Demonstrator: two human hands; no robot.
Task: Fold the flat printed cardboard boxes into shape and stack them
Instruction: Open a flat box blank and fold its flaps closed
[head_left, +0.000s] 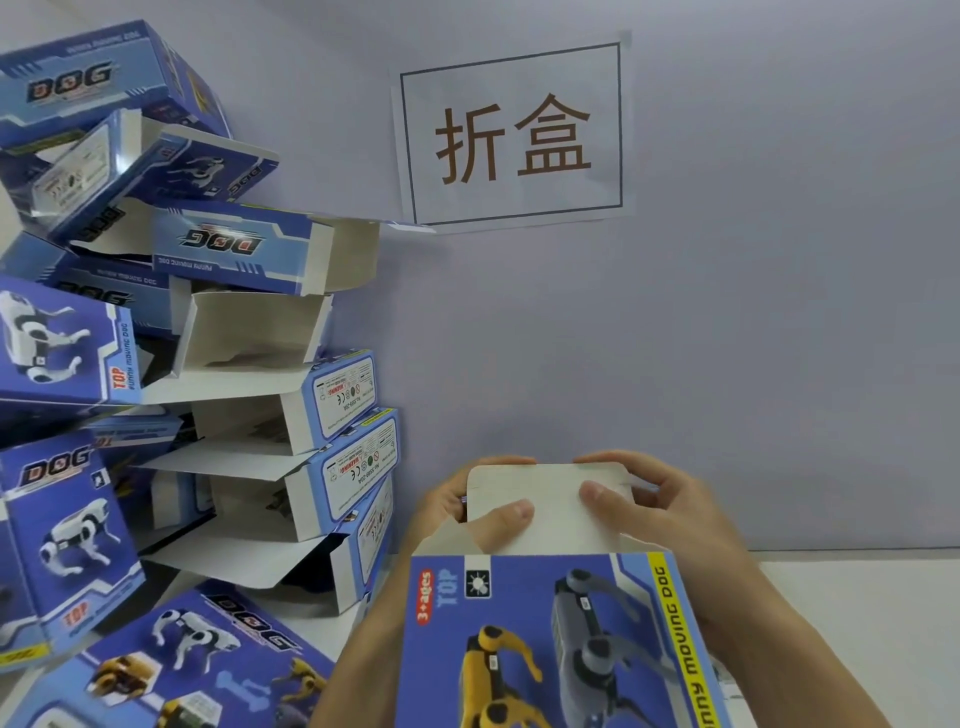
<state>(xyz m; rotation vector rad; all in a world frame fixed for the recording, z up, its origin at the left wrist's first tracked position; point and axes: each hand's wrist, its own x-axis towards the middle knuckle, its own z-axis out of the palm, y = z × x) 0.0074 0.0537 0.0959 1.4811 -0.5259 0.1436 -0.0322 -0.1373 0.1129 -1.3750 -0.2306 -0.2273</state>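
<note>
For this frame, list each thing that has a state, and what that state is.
Blue printed cardboard box in hand: formed, end not closed.
White end flap: raised, pinched by both thumbs.
Left hand: grips the flap.
Right hand: grips the flap.
Stack of blue folded boxes: leaning, many ends open.

Lighting was bright, even and diffuse with a cool bluish cast; no distinct source could be identified. Shadows were soft and shallow, falling inside the open flaps of the stacked boxes (249, 395) and faintly on the wall (727, 312) beside them. Wide-angle distortion bowed the frame edges, the left-edge boxes looked slightly smeared, and the wall sign (511, 135) was sharp, without glare.
</note>
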